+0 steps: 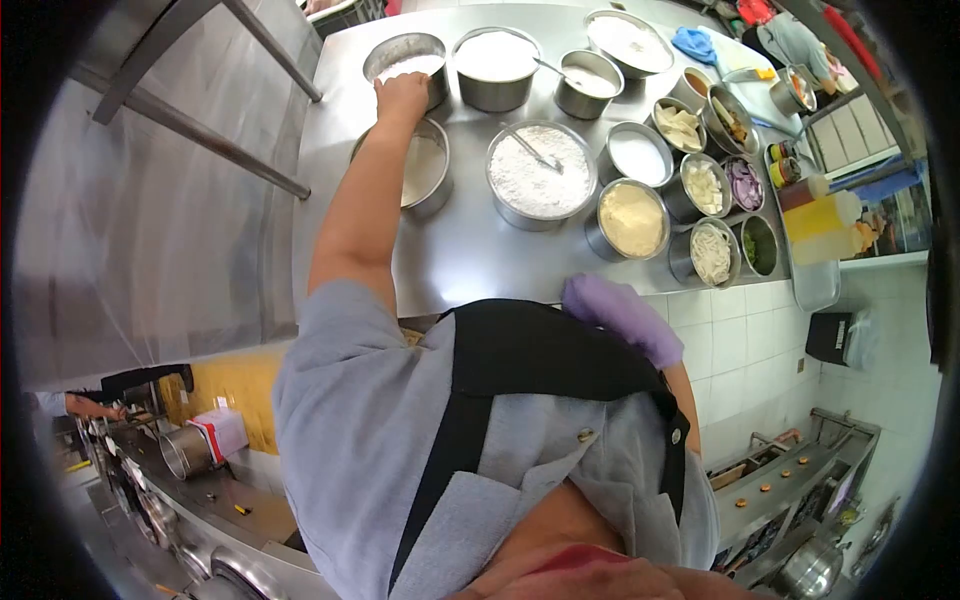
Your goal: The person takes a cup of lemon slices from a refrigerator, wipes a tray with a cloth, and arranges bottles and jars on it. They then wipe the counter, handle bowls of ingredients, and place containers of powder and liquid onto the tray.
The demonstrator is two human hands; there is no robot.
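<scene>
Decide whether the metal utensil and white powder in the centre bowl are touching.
Touching: the head view shows the utensil, its end resting in the powder.

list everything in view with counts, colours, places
Table: 1, silver, ahead
Pots with pale contents: about 7, steel, left to middle
Yellow-filled pot: 1, steel, middle
Smaller food pots: about 7, steel, right
Utensils: 2, silver, in pots
Cloth: 1, blue, far right
Container: 1, yellow, right
Equipment: several, silver, lower corners
Co-workers: 2, top right, left edge
Apron: 1, black, torso
Shirt: 1, grey, torso
Left hand: 1, bare, in far left pot
Right hand: hidden by purple covering
</scene>
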